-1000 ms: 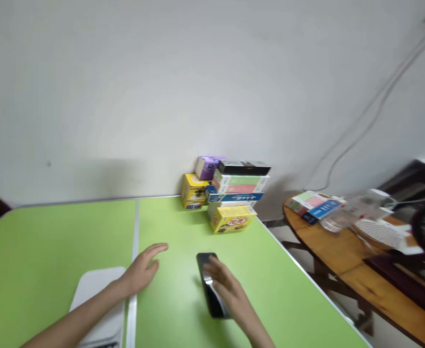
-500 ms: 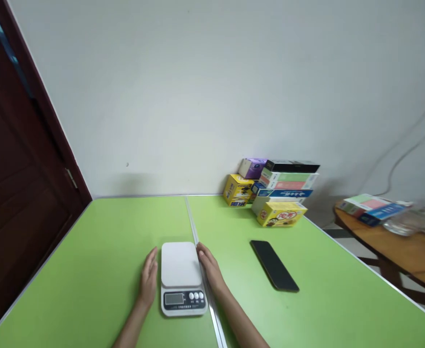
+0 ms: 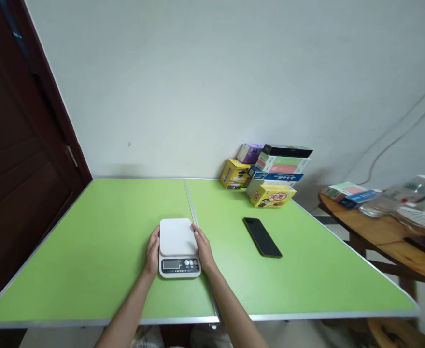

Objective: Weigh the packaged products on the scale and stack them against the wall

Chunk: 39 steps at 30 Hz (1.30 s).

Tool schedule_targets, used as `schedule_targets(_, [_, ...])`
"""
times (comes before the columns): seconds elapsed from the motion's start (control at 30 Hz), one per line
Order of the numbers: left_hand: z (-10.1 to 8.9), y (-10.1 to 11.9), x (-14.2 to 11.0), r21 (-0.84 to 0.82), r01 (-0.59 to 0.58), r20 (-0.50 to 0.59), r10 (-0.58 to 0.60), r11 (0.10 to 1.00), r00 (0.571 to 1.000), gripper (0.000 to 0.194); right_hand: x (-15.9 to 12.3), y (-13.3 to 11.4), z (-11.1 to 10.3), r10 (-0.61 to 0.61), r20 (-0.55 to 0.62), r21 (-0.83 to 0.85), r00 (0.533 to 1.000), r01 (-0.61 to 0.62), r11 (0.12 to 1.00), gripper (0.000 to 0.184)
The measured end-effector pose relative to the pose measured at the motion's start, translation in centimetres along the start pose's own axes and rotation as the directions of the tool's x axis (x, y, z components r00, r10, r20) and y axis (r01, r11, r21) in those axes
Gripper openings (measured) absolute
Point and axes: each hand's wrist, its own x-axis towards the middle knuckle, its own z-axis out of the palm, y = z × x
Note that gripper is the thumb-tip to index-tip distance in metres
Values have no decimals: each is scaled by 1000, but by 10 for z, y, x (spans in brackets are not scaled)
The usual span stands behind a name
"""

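A white kitchen scale (image 3: 178, 246) with a small display and buttons sits near the middle of the green table (image 3: 100, 232). My left hand (image 3: 152, 251) is pressed against its left side and my right hand (image 3: 203, 246) against its right side, so both grip the scale between them. A black phone (image 3: 262, 237) lies flat on the table to the right, apart from my hands.
A pile of coloured boxes (image 3: 270, 176) stands at the table's far edge by the wall. A brown wooden table (image 3: 386, 237) with boxes and clutter is at the right. A dark wooden door (image 3: 17, 159) is at the left.
My right hand left the phone and both hands closed onto the sides of the scale. The view swung left and pulled back, showing the table's near edge.
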Motion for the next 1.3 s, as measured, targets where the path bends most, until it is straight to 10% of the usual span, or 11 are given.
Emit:
schedule_targets(1.07, [18,42,-19,180,194,-93,-180,964,979,54,-18,-17,10,69,-25,57,997,-67,996,49])
schedule_targets(1.2, [23,58,-19,370,222,-134,-185,902,974,56,-18,-34,-7,217,-21,123,976,-212,969,48])
schedule_targets(1.3, [47,76,-12,488,74,-61,-51,870,997,53,-11,-58,-44,247,223,6,943,-254,967,50])
